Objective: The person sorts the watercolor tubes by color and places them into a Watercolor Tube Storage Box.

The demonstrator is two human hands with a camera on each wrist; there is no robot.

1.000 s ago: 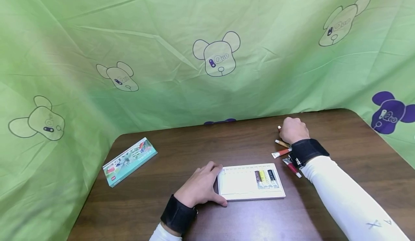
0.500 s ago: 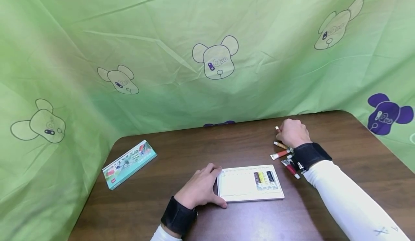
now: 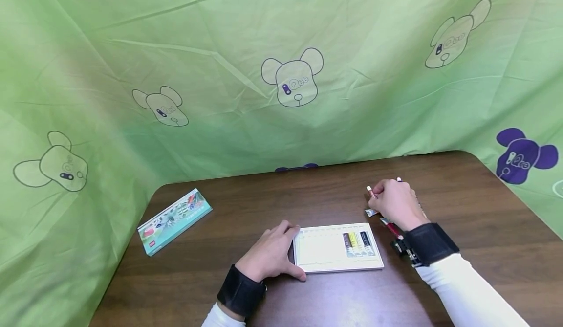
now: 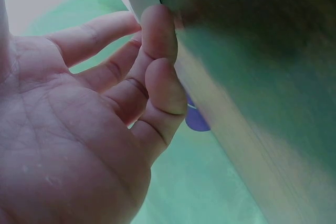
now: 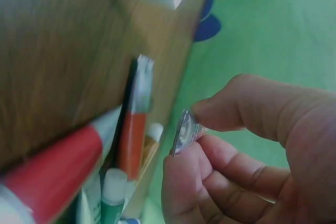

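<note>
My left hand (image 3: 272,251) grips the left end of a white tray (image 3: 318,251), thumb at its near corner and fingers at its far corner. Several paint tubes (image 3: 353,240), among them dark, yellow and black ones, lie side by side in the tray's right part. Over the loose tubes on the right, my right hand (image 3: 396,204) pinches a paint tube (image 5: 184,131) between thumb and fingers. Its silver crimped end shows in the right wrist view; its colour is mostly hidden. Beneath that hand lie a red tube (image 5: 60,174) and an orange tube (image 5: 134,142).
A turquoise printed box (image 3: 175,222) lies at the left of the brown wooden table (image 3: 264,195). A green tube with a white cap (image 5: 114,184) is near the orange one. A green printed cloth (image 3: 220,136) hangs behind the table.
My right hand has come nearer and lifted a paint tube from the far end of the loose tubes. A white tip now shows beyond that hand. The left hand stays at the tray.
</note>
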